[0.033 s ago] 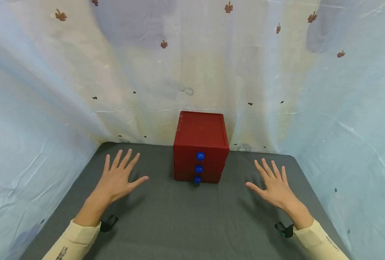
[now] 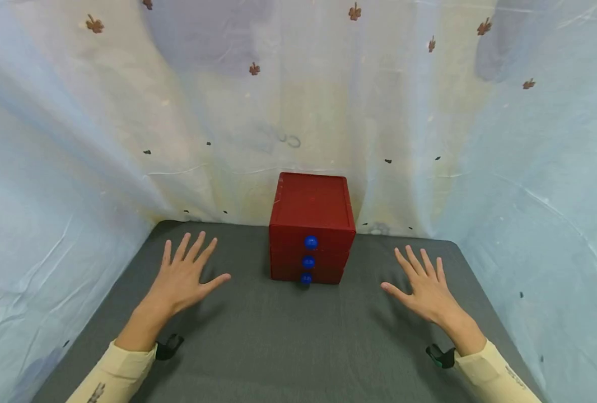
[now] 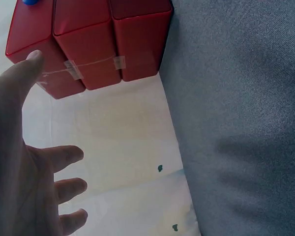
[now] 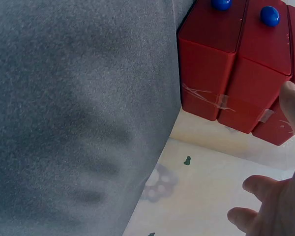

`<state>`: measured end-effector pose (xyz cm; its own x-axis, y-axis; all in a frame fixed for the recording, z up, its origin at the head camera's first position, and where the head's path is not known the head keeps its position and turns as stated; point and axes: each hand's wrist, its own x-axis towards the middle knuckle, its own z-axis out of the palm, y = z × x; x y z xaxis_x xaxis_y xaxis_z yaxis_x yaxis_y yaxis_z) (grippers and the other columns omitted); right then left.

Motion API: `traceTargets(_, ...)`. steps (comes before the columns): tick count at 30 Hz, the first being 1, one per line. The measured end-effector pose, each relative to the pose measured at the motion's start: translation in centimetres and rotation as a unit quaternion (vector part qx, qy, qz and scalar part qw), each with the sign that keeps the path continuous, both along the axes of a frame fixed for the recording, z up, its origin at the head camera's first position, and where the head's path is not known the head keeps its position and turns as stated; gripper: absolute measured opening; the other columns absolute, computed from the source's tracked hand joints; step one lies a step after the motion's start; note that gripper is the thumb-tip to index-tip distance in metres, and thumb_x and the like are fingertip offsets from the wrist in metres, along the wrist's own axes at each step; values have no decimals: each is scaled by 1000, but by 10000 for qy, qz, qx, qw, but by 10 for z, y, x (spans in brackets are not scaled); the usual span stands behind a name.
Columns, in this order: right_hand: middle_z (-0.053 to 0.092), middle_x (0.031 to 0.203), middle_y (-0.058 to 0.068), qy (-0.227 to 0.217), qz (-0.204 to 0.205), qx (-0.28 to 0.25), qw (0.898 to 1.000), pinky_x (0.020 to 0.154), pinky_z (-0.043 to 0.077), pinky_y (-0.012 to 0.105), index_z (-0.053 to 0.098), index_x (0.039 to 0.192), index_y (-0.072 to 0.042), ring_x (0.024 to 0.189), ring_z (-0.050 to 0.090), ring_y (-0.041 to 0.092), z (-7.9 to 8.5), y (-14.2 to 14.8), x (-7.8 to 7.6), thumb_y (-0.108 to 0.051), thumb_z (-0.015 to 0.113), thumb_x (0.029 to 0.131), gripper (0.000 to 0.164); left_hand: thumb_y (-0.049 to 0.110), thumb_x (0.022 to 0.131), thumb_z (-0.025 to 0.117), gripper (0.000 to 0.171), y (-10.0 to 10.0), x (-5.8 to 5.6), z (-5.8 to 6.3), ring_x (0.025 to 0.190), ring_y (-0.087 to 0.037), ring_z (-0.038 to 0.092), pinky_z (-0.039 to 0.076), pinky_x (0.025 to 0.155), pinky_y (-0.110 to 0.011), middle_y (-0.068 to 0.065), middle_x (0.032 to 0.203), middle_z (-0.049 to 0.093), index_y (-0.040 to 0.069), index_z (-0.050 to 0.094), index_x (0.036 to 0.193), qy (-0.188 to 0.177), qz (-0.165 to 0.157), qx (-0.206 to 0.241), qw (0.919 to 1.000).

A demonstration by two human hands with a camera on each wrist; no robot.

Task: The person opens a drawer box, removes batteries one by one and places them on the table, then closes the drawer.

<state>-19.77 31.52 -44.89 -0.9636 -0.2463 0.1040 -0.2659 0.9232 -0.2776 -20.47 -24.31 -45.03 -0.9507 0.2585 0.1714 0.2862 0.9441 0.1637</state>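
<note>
A red drawer unit (image 2: 311,201) of three stacked drawers stands at the back middle of the table, all drawers closed. Each drawer front carries a round blue knob (image 2: 311,242). To its left, my left hand (image 2: 180,282) hovers over the table with fingers spread, holding nothing. On the other side my right hand (image 2: 426,291) is held the same way, fingers apart and nothing in it. In both wrist views the side of the drawer unit (image 3: 88,54) shows clear tape (image 4: 222,102) across the drawer seams.
The grey cloth-covered table (image 2: 278,347) has the hands' shadows on it. A pale patterned curtain (image 2: 308,112) hangs close behind the drawer unit and along both sides. A black strap (image 2: 169,347) circles the left wrist and another black strap (image 2: 441,356) the right.
</note>
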Motion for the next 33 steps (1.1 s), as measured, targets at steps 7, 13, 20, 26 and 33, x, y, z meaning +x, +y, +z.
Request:
traceTargets(7, 11, 179, 21, 46, 66, -21, 10000, 127, -10, 72, 21, 174, -17, 164, 0, 50, 1, -3, 0, -65, 64, 101, 98, 76, 98, 58, 100, 2, 1, 0, 164, -49, 8, -3, 128, -74, -22, 177, 18, 13, 31, 171, 53, -50, -13, 10000)
traceTargets(13, 10, 179, 20, 46, 72, -23, 10000, 127, -10, 72, 19, 175, -18, 164, -1, 50, 6, -8, -2, -66, 62, 101, 98, 76, 97, 58, 100, 8, 2, 1, 164, -48, 11, 1, 128, -73, -22, 177, 21, 13, 32, 171, 131, -142, 43, 9998)
traceTargets(20, 9, 180, 19, 76, 129, -62, 9999, 127, -12, 70, 20, 174, -15, 164, -2, 49, 15, -15, -7, -66, 63, 101, 98, 77, 97, 58, 101, 15, 4, 4, 164, -47, 11, 2, 129, -72, -20, 178, 20, 15, 30, 172, 129, -239, 94, 9996)
traceTargets(26, 9, 179, 19, 81, 252, -73, 9996, 128, -13, 70, 21, 174, -14, 164, -4, 48, 25, -19, -11, -65, 61, 102, 97, 74, 98, 60, 99, 22, 10, 14, 164, -46, 12, 5, 129, -72, -18, 178, 21, 15, 31, 171, 264, -380, 101, 9989)
traceTargets(33, 9, 180, 18, 145, 383, -14, 9992, 128, -14, 67, 18, 174, -15, 165, -4, 47, 37, -25, -17, -65, 60, 103, 97, 75, 97, 60, 99, 33, 16, 25, 164, -43, 14, 8, 129, -71, -17, 177, 23, 16, 32, 171, 412, -526, 153, 9976)
